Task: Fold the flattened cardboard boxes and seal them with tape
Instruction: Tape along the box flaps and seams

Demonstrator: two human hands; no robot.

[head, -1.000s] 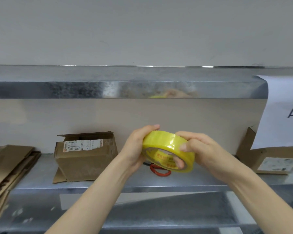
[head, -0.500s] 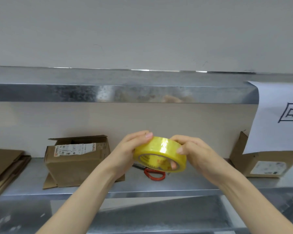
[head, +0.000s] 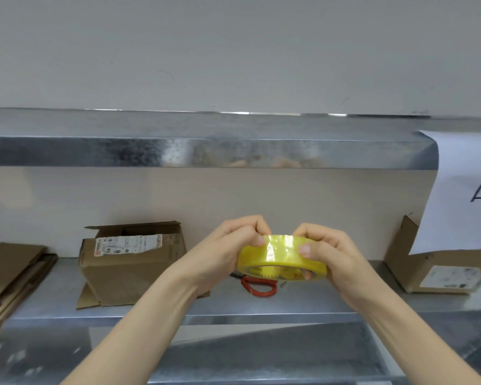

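Item: yellow tape roll — being gripped above the metal shelf, left hand and right hand curling round it, 2 thumbs pressing its face. Risk: tape end going unfound — film splitting under nails.

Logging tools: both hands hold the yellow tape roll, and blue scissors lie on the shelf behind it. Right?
No: the scissors are red, not blue, per the head view. The left hand and right hand do hold the tape roll in front of them.
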